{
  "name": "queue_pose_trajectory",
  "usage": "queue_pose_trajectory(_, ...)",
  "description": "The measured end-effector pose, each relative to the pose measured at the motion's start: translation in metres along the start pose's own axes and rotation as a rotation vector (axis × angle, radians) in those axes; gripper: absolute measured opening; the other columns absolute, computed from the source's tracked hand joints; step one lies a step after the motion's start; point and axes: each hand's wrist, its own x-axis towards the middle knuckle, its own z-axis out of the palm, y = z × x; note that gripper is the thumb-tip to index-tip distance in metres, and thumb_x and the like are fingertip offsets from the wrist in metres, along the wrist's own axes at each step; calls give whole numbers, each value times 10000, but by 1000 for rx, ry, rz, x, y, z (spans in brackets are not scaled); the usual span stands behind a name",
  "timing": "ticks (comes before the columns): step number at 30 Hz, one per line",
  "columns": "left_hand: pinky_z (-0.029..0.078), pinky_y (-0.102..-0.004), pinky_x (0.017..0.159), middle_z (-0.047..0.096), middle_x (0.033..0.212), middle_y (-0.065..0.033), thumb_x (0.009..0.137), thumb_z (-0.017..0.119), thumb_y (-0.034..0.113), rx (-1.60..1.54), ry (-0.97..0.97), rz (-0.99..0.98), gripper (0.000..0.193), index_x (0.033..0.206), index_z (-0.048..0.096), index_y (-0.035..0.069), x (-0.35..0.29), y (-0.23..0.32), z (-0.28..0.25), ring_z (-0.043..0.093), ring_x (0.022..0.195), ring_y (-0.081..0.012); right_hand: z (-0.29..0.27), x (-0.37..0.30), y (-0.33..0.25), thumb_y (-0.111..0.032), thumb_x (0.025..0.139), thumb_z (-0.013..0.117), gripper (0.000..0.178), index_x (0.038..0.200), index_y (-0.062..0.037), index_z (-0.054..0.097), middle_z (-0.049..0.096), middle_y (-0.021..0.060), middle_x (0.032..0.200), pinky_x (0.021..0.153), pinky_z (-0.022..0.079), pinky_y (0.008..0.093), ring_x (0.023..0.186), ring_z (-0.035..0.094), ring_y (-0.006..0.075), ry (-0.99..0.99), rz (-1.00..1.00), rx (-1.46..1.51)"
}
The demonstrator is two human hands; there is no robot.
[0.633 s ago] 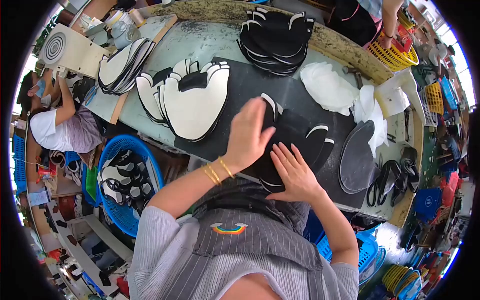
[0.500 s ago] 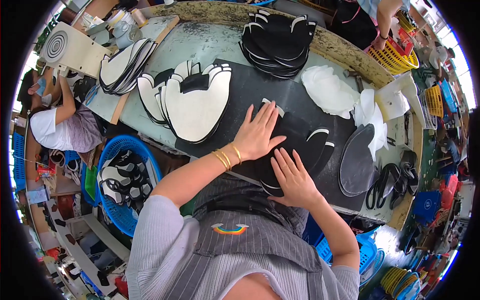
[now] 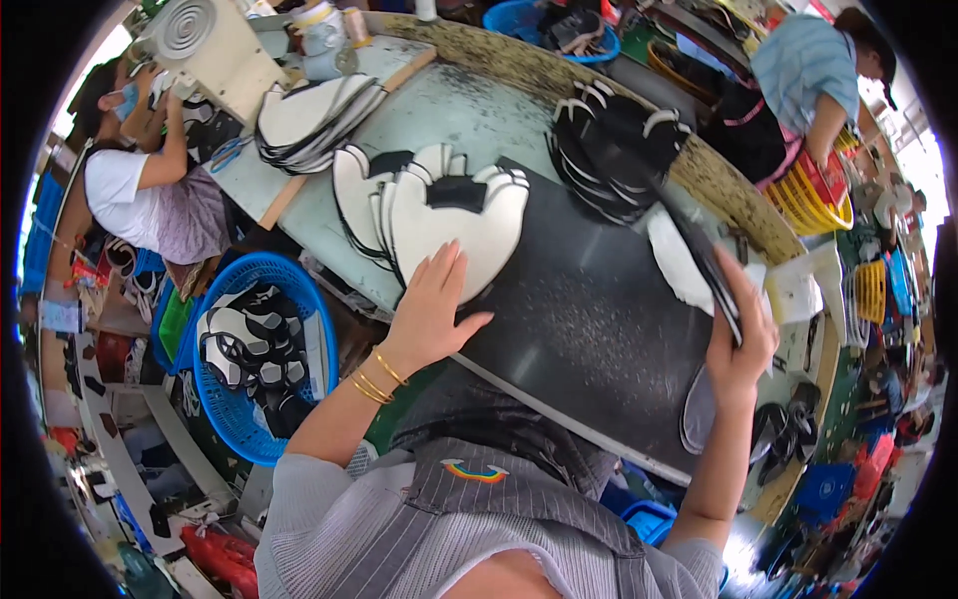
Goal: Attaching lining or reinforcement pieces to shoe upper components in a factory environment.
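Observation:
In my right hand (image 3: 743, 324) is a black shoe upper piece (image 3: 711, 268), raised off the board and seen nearly edge-on, with my fingers closed round its near end. My left hand (image 3: 429, 314) is open, fingers stretched out, its fingertips over the lower edge of a stack of white shoe upper pieces (image 3: 464, 245); whether they touch it I cannot tell. Between the hands lies a black board (image 3: 589, 339) strewn with small pale specks. Beyond it stands a stack of black upper pieces (image 3: 614, 150). White thin sheets (image 3: 674, 255) are partly hidden behind the raised piece.
Another white stack (image 3: 309, 120) lies at the far left, by a machine (image 3: 215, 50). A blue basket (image 3: 317, 344) of cut pieces stands left of the table. A dark oval piece (image 3: 696, 409) and dark scissor-like handles (image 3: 768, 424) lie at the right. Two co-workers sit nearby.
Both hands were flat on the black upper piece on the board. My right hand has lifted it to the right; my left hand has moved left to the white stack. The view has shifted.

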Motion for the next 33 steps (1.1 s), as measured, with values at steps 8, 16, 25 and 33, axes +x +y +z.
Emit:
queue_pose_trajectory(8, 338, -431, 1014, 445, 1336, -149, 706, 743, 279, -241, -136, 50, 575, 1173, 522, 28, -7, -57, 8, 397, 1261, -335, 144, 50, 69, -128, 852, 622, 363, 1175, 17, 547, 610, 173, 1106, 858, 484, 372, 996, 596, 328, -173, -56, -93)
queue_pose_trajectory(16, 347, -396, 931, 525, 1207, -50, 630, 784, 280, -167, 33, -147, 529, 1069, 559, 88, 6, -40, 16, 469, 1114, -264, 227, 2, -23, -227, 916, 568, 333, 1127, 31, 559, 646, 127, 922, 682, 520, 273, 779, 633, 166, -408, 1015, 1071)
queue_pose_trajectory(25, 349, -382, 920, 556, 1160, -75, 647, 771, 363, -236, 125, -152, 500, 1020, 597, 79, 10, -35, 9, 470, 1083, -269, 225, 63, -44, -219, 857, 592, 212, 748, -39, 564, 563, 50, 620, 529, 442, 276, 555, 558, 144, -634, 1006, 1137)
queue_pose_trajectory(33, 432, -249, 642, 601, 895, -63, 934, 534, 118, -580, 434, -519, 149, 858, 563, -7, 24, -62, -23, 511, 710, -107, 249, -12, -91, -250, 834, 594, 304, 972, 19, 563, 545, 161, 1074, 823, 482, 375, 982, 529, 331, -292, -51, 231)
